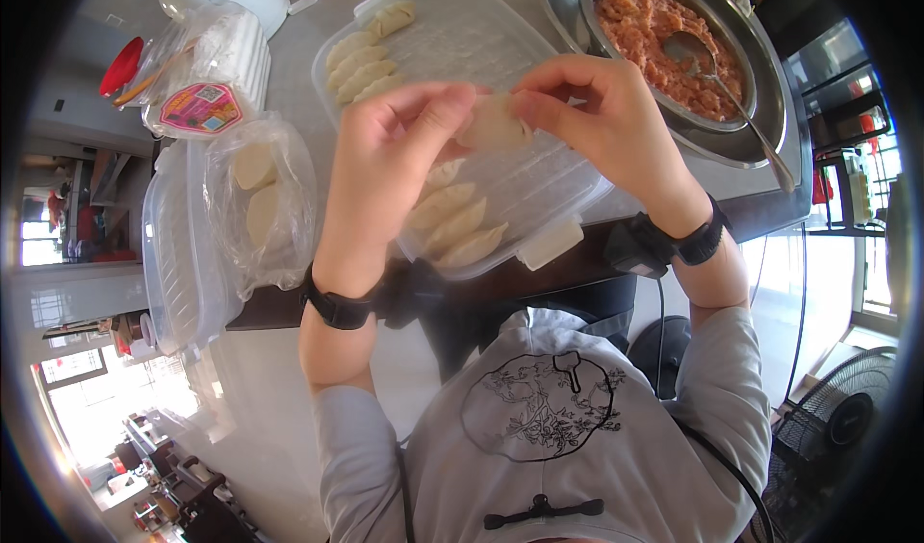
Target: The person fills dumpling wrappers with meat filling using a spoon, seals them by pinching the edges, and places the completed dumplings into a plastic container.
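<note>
A pale dumpling wrapper hangs between my two hands, above a clear plastic container. My left hand pinches its left edge with thumb and fingers. The opposite edge is gripped by my right hand. Whether filling lies inside the wrapper, I cannot tell. In the container, folded dumplings line the far left side, and several more dumplings lie at the near left corner. My left hand and forearm hide part of that row.
Right of the container, a metal bowl of minced meat filling with a spoon sits in a larger metal dish. On the left are a plastic bag of wrappers, a clear lid and a packaged white stack. A fan stands lower right.
</note>
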`<state>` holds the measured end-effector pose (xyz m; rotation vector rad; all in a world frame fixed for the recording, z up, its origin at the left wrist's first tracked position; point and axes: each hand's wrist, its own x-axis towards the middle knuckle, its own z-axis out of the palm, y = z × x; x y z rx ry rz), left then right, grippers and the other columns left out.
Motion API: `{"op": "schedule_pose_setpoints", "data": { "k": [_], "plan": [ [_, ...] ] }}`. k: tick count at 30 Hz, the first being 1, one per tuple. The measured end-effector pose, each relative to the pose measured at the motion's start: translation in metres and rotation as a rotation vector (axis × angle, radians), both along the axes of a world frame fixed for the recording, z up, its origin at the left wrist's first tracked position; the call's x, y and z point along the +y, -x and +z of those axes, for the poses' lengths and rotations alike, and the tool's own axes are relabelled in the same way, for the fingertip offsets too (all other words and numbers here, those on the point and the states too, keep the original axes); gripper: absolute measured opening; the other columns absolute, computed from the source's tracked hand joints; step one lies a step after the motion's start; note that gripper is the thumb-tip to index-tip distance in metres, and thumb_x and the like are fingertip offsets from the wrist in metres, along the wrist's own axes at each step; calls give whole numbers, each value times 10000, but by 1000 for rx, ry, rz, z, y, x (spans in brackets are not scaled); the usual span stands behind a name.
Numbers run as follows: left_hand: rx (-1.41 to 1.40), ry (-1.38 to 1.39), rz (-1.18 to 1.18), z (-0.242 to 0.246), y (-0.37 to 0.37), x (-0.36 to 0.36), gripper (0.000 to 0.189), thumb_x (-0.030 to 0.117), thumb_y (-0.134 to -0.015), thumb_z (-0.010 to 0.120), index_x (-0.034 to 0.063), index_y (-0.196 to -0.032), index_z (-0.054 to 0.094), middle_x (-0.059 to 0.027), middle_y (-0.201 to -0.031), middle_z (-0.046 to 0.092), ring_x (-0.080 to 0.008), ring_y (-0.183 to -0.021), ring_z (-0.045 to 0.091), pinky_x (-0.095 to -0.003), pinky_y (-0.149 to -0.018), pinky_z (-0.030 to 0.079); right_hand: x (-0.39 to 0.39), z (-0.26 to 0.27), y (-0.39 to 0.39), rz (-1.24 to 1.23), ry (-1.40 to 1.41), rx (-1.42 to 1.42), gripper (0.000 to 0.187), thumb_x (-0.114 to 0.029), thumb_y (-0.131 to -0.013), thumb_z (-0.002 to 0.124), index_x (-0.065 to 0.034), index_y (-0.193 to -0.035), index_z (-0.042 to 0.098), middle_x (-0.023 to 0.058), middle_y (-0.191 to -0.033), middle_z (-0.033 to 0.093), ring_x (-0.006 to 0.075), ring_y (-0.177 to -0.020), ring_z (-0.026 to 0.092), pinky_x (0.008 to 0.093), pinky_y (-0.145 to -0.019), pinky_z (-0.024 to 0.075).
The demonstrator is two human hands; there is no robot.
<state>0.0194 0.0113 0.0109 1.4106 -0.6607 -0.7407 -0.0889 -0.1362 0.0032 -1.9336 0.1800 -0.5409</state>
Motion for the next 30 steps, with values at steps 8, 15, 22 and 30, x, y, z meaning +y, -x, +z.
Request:
{"op": "schedule_pose_setpoints", "data": {
  "k": [8, 15, 22, 30],
  "plan": [
    [-183, -44, 45, -5, 3, -1, 146, 99, -787, 590, -23, -864, 612, -40, -773, 609, -79, -672, 566, -192, -603, 445, 0, 1, 1, 75, 60, 14, 78, -17, -750, 587, 21, -818, 590, 30, -728, 560, 70, -633, 520, 174, -543, 399],
    [-434, 110, 98, -4, 13, 1, 112, 63, -791, 578, -17, -860, 612, -41, -771, 605, -77, -663, 557, -185, -578, 435, 10, 5, 4, -5, 192, -274, 86, 18, -676, 615, -30, -744, 591, 33, -694, 537, 94, -526, 463, 196, -473, 373],
    [-48, 202, 35, 6, 13, 3, 134, 69, -783, 603, -23, -881, 605, -28, -793, 599, -60, -702, 540, -163, -584, 402, 5, 3, 5, 14, 98, -374, 69, 27, -706, 602, -20, -757, 597, 29, -712, 546, 78, -552, 483, 190, -477, 380],
    [-301, 185, 60, 0, 14, 5, 78, 32, -778, 591, -21, -835, 597, -21, -783, 588, -66, -696, 540, -176, -588, 416, 7, 2, 6, 39, 175, -357, 71, 15, -708, 611, -23, -767, 601, 38, -726, 551, 82, -560, 492, 189, -473, 381]
  ]
}}
